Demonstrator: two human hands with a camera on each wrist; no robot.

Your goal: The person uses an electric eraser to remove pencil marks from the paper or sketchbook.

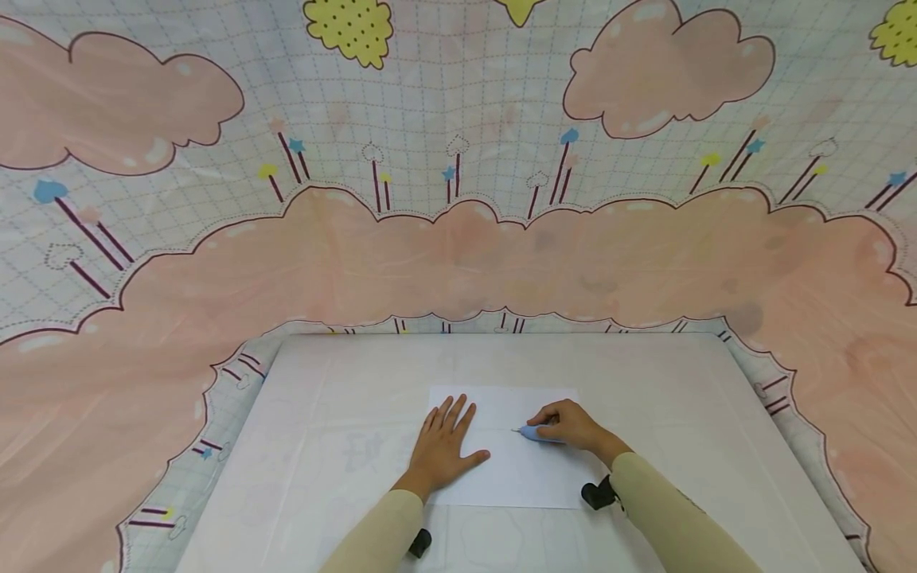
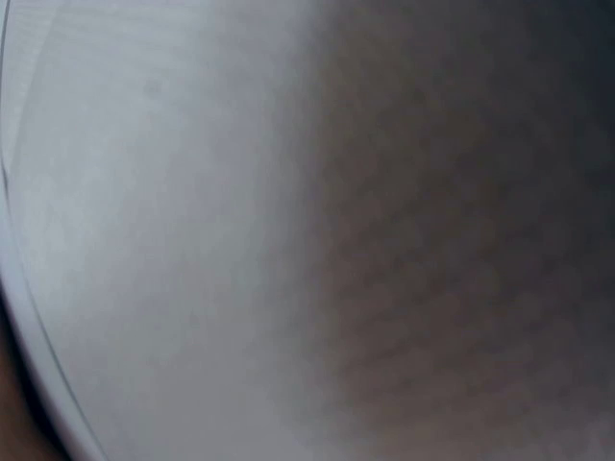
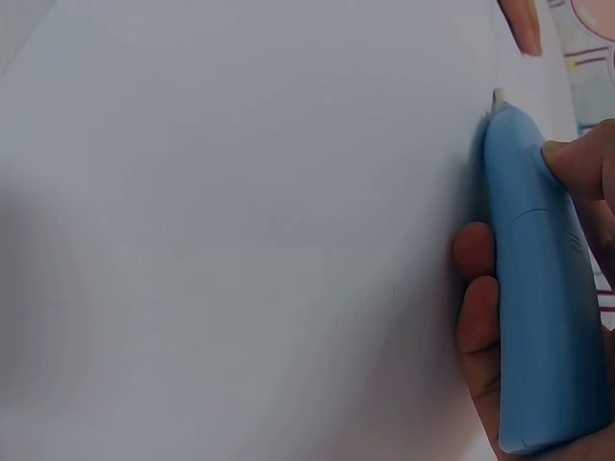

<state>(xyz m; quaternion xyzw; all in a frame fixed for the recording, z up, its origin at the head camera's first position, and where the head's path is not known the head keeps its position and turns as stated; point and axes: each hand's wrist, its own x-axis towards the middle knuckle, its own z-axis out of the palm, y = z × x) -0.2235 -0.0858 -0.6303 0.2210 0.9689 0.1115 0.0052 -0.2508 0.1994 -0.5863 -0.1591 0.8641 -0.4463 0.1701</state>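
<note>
A white sheet of paper (image 1: 501, 477) lies on the table. My left hand (image 1: 442, 454) rests on the sheet's left part, fingers spread and straight. Over the right part, my right hand (image 1: 573, 422) grips a chunky blue tool (image 3: 543, 288) with a tapered nose and a small pale tip; its exact kind cannot be told. The thumb (image 3: 581, 163) presses near the nose, while other fingers curl round the far side. In the head view the tip points left, toward the left hand, close over the paper. The left wrist view is a blur of pale surface and dark shadow.
The white table (image 1: 286, 477) extends around the sheet, with faint marks left of it. Black wrist devices (image 1: 598, 494) sit at both sleeve cuffs. Behind and beside the table hangs a patterned cloth (image 1: 458, 263) with pink clouds.
</note>
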